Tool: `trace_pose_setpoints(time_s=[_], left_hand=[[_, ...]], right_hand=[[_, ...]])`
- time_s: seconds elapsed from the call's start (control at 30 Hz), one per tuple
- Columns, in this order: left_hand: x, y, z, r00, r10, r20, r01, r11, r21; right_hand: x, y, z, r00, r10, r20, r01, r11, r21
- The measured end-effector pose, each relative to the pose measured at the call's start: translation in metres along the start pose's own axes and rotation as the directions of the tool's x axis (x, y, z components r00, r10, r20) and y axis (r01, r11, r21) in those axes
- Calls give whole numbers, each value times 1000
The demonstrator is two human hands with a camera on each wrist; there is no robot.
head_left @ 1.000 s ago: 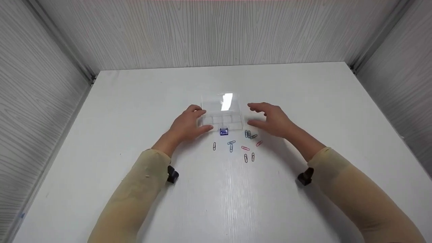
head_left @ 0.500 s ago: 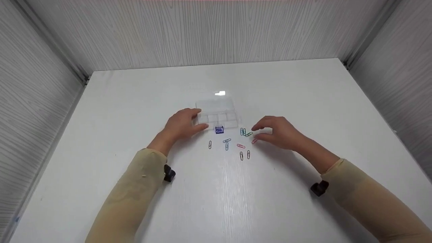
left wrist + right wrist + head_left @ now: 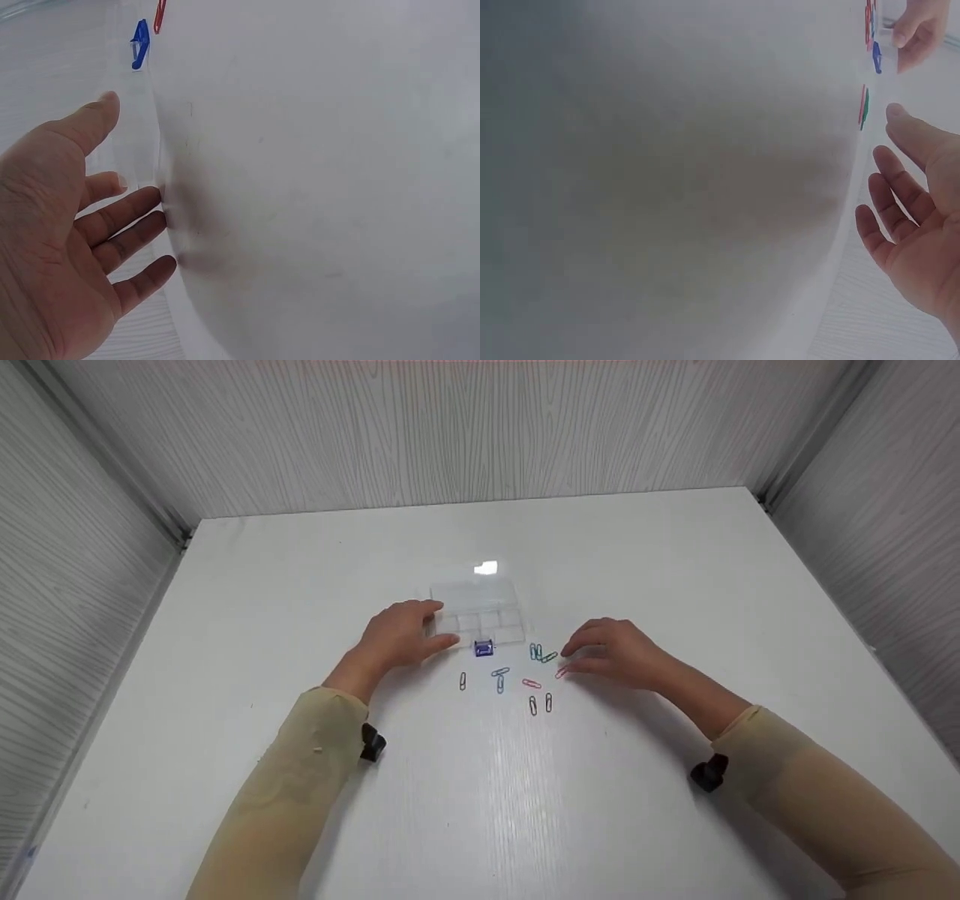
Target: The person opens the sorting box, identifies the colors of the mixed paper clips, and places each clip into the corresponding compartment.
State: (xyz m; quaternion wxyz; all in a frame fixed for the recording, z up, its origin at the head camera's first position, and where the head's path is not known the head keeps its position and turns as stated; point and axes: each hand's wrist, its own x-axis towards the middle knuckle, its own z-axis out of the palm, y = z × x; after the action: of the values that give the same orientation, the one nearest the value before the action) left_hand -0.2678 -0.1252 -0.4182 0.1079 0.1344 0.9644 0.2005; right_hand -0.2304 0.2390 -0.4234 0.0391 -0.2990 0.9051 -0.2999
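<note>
A clear plastic compartment box (image 3: 510, 634) stands with its clear lid (image 3: 472, 596) folded back, a blue-purple latch (image 3: 484, 648) at its front. My left hand (image 3: 399, 636) spans the box's left end, thumb at the front corner and forefinger by the hinge side. In the left wrist view its fingers (image 3: 129, 244) are spread and loosely bent. Right of the box, my right hand (image 3: 615, 654) hovers low with thumb and fingertips apart. Those tips are right by a red paper clip (image 3: 561, 673) and a green paper clip (image 3: 550, 658).
Two teal paper clips (image 3: 535, 652) lie by the box's right front corner. In front are blue clips (image 3: 500, 685), another red clip (image 3: 532, 684) and dark clips (image 3: 548, 702), one farther left (image 3: 463, 681). All rest on a white table (image 3: 450, 810) with panel walls (image 3: 480, 435) around.
My right hand has come down from beside the lid toward the front, to the red and green clips. The lid leans farther back. My left hand stays at the box; the view shifted slightly.
</note>
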Motion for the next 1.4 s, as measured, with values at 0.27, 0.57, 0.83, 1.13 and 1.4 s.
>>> trace_pose_setpoints(time_s=[0.27, 0.57, 0.83, 1.13, 1.4], left_hand=[[0, -1, 0, 1000, 9, -2, -9, 1000, 5], [2, 2, -1, 1000, 12, -1, -12, 1000, 16], [2, 2, 0, 1000, 22, -2, -22, 1000, 15], [1, 2, 0, 1000, 14, 7, -14, 1000, 22], [1, 3, 0, 1000, 12, 6, -12, 1000, 18]], right_hand=[[5, 4, 3, 992, 113, 49, -115, 992, 44], [5, 7, 5, 985, 148, 86, -154, 985, 72], [5, 5, 5, 977, 186, 106, -193, 979, 62], [5, 5, 5, 976, 188, 112, -195, 979, 64], [5, 7, 7, 979, 171, 112, -179, 982, 65]])
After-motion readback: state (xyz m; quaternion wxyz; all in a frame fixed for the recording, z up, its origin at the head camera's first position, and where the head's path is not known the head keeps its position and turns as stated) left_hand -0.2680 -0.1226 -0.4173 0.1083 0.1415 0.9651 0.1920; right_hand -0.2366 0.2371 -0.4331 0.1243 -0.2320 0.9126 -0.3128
